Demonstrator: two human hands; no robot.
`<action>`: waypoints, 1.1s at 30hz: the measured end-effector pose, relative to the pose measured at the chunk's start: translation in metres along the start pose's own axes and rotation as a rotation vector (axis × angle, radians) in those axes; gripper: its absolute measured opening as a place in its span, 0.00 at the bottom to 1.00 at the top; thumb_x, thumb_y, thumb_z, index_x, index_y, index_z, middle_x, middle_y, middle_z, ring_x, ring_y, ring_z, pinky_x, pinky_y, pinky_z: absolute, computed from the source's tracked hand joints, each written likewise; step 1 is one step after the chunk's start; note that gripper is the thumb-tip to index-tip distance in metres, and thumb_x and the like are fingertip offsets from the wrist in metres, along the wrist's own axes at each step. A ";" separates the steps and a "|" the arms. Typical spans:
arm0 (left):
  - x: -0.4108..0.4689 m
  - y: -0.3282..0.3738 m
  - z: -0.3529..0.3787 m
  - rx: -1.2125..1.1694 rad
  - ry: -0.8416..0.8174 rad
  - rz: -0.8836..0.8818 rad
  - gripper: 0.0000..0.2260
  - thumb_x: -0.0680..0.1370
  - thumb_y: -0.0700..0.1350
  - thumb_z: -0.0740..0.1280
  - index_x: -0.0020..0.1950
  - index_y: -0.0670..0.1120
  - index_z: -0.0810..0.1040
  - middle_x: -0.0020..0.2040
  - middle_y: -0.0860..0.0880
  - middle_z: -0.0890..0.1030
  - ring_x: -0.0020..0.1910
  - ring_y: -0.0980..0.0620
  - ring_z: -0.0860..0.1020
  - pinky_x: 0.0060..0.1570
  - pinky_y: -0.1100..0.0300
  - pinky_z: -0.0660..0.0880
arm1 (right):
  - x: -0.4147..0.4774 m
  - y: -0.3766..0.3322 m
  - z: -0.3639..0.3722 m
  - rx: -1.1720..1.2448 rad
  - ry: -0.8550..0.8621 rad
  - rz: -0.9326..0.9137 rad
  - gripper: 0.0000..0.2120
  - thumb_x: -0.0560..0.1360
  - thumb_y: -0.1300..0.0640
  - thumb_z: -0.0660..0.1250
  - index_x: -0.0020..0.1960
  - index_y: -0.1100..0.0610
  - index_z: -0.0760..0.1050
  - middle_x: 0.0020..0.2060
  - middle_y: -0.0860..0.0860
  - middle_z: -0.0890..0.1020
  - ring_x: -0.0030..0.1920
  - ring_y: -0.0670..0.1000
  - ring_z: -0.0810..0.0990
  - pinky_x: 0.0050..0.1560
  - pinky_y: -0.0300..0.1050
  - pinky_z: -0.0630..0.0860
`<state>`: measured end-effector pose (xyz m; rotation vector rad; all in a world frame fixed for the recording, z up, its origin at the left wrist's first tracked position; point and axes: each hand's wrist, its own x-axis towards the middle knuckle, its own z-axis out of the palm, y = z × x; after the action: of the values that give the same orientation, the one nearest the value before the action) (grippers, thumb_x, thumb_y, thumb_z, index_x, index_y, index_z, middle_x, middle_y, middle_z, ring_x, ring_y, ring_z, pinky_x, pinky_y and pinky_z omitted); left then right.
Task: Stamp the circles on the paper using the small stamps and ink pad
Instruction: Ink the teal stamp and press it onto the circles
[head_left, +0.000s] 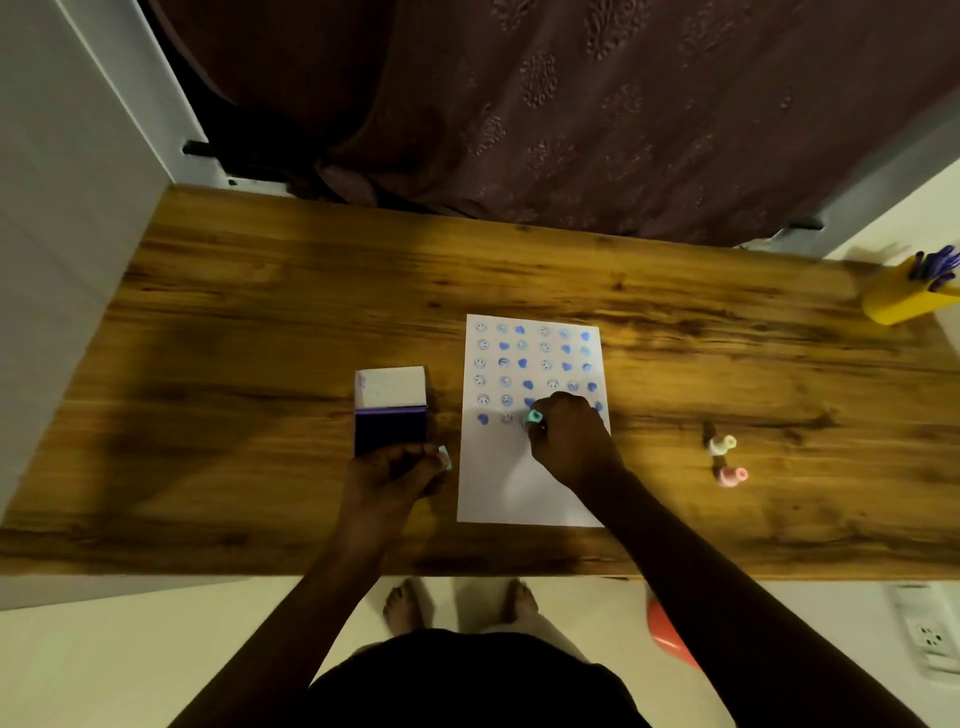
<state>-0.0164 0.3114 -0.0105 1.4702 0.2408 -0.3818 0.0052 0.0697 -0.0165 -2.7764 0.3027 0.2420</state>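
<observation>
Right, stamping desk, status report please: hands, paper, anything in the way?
Right hand pressing teal stamp on paper, sixth row. Left hand holding another teal stamp by open ink pad. Two spare stamps lie aside; nothing blocking.

Wood-grain table (260, 312), matt paper (498, 488)

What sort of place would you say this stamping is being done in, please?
Probably a room in a home: a wooden desk stands against a patterned curtain, a yellow pen holder sits at its far corner, and the person stands barefoot on the floor.
</observation>
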 end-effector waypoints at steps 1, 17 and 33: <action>0.001 0.000 0.002 -0.017 0.004 -0.007 0.08 0.76 0.38 0.75 0.45 0.52 0.87 0.45 0.50 0.89 0.47 0.50 0.88 0.42 0.61 0.84 | 0.001 -0.001 0.001 -0.008 0.001 0.007 0.14 0.79 0.52 0.70 0.61 0.60 0.80 0.57 0.56 0.83 0.58 0.56 0.82 0.59 0.47 0.78; 0.000 0.016 0.016 0.025 -0.023 0.048 0.11 0.77 0.38 0.75 0.41 0.54 0.87 0.44 0.53 0.89 0.45 0.51 0.88 0.48 0.53 0.85 | 0.012 0.004 -0.016 0.046 -0.048 0.043 0.17 0.78 0.49 0.72 0.61 0.59 0.83 0.57 0.55 0.85 0.57 0.55 0.83 0.57 0.45 0.77; -0.021 0.011 0.110 0.027 -0.321 -0.090 0.10 0.76 0.34 0.75 0.48 0.50 0.87 0.48 0.45 0.89 0.46 0.44 0.88 0.44 0.58 0.84 | -0.104 0.073 -0.055 1.421 -0.105 0.327 0.13 0.70 0.54 0.79 0.53 0.58 0.87 0.45 0.59 0.88 0.43 0.53 0.86 0.44 0.42 0.81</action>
<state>-0.0389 0.2045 0.0179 1.4045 0.0447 -0.6880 -0.1049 0.0023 0.0327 -1.3052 0.5941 0.1448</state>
